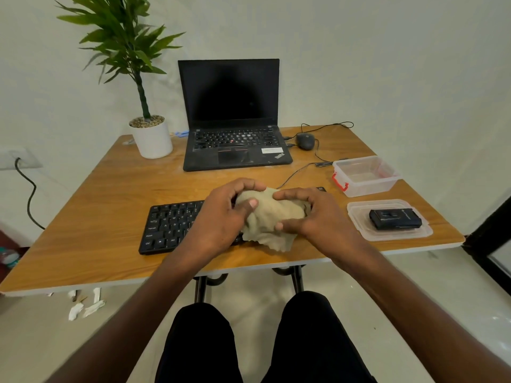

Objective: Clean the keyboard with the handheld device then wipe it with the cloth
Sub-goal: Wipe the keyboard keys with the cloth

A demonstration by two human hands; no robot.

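A black keyboard (171,225) lies near the front edge of the wooden table (110,189); its right half is hidden under my hands. A bunched beige cloth (272,217) sits over the keyboard's middle. My left hand (221,217) grips the cloth's left side, thumb on top and fingers curled over its far edge. My right hand (312,214) grips its right side, with thumb and fingers curled round it. The black handheld device (395,219) lies on a clear plastic lid (359,217) to the right, apart from both hands.
An open black laptop (235,128) stands at the back, with a potted plant (150,134) to its left and a wired mouse (305,140) to its right. A clear plastic box (365,175) with a red clip sits behind the lid. A cable (298,172) runs from the keyboard.
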